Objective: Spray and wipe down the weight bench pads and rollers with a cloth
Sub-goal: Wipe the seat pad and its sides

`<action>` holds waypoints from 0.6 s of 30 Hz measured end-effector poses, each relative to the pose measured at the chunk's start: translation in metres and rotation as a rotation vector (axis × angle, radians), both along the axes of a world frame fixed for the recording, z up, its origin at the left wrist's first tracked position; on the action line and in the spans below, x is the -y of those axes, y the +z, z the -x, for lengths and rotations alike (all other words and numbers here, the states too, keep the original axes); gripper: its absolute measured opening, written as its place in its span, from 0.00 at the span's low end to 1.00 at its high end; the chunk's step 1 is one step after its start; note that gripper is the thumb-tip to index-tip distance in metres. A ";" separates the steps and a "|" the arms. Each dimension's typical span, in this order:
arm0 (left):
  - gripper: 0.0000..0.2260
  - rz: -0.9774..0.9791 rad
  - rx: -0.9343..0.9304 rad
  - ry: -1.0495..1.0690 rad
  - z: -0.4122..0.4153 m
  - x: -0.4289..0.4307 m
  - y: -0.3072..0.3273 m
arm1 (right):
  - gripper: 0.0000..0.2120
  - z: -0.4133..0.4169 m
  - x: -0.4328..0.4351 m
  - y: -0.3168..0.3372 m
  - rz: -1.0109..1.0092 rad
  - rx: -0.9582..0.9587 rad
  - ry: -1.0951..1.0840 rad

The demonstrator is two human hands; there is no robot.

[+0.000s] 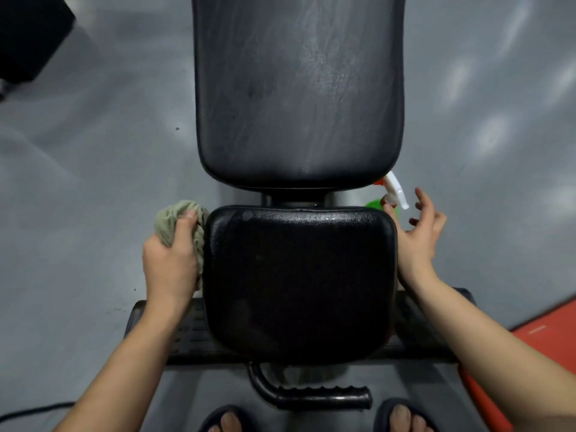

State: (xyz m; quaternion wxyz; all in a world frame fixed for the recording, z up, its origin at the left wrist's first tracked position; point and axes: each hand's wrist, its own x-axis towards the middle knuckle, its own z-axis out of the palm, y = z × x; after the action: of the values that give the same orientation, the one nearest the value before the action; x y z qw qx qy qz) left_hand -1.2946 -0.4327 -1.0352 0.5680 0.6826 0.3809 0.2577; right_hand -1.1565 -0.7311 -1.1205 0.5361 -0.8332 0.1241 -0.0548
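A black weight bench fills the middle: a long back pad (299, 88) beyond and a square seat pad (299, 282) close to me, both shiny with wet streaks. My left hand (171, 263) grips a bunched grey-green cloth (174, 219) against the seat pad's left side. My right hand (420, 235) hovers by the seat's right edge, fingers spread and loosely bent, holding nothing. Just beyond its fingertips stands a green spray bottle (375, 204) with a white trigger head (396, 190), partly hidden behind the pads.
A black foot plate (187, 335) runs under the seat, and a black ribbed handle (321, 397) sticks out below it. My sandalled feet (227, 420) stand on the grey floor. An orange mat (548, 338) lies at the right, a dark object (28, 35) at the top left.
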 end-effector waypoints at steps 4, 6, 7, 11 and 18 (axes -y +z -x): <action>0.10 0.004 -0.007 -0.064 -0.018 -0.002 0.004 | 0.24 -0.026 -0.007 -0.004 0.079 -0.062 0.029; 0.10 0.017 -0.017 -0.149 -0.029 -0.005 0.006 | 0.19 -0.036 -0.007 -0.007 0.129 -0.079 0.021; 0.10 0.022 -0.013 -0.178 -0.034 -0.007 0.007 | 0.16 -0.041 -0.006 -0.009 0.138 -0.066 0.008; 0.11 0.058 -0.013 -0.199 -0.062 -0.017 0.011 | 0.09 -0.053 -0.004 -0.002 0.173 -0.040 -0.003; 0.09 0.168 -0.375 -0.201 -0.052 -0.024 0.090 | 0.08 -0.020 0.023 0.109 0.306 -0.266 0.025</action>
State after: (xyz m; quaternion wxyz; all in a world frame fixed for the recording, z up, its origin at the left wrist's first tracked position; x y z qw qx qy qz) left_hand -1.2429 -0.4089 -0.9448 0.5649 0.7035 0.4298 0.0359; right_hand -1.1363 -0.7537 -1.0118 0.3829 -0.9062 0.1739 0.0443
